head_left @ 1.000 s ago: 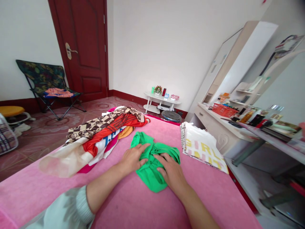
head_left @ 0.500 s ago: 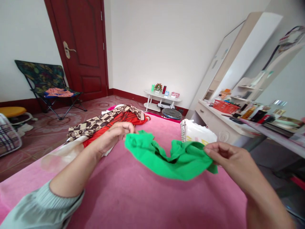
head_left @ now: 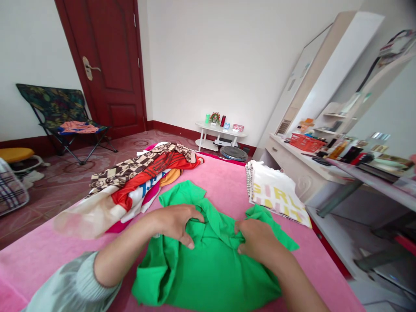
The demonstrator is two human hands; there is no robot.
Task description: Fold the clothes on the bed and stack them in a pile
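Note:
A bright green shirt [head_left: 208,264] lies spread and rumpled on the pink bed cover [head_left: 39,260] right in front of me. My left hand [head_left: 177,219] rests on its upper middle with the fingers curled, pinching a fold of the cloth. My right hand [head_left: 256,238] is closed on a bunch of the same green cloth just to the right. Both hands sit close together near the shirt's collar end.
A pile of mixed clothes [head_left: 136,177] lies at the left of the bed. A folded white shirt with lettering [head_left: 276,193] lies at the right. Beyond are a dresser with a red basket [head_left: 305,143], a small white table [head_left: 219,134], a folding chair [head_left: 61,115] and a red door [head_left: 110,65].
The green shirt went from a small bundle under my hands to being lifted and stretched between them, and now lies spread wider on the bed, nearer me, with both hands gripping its middle.

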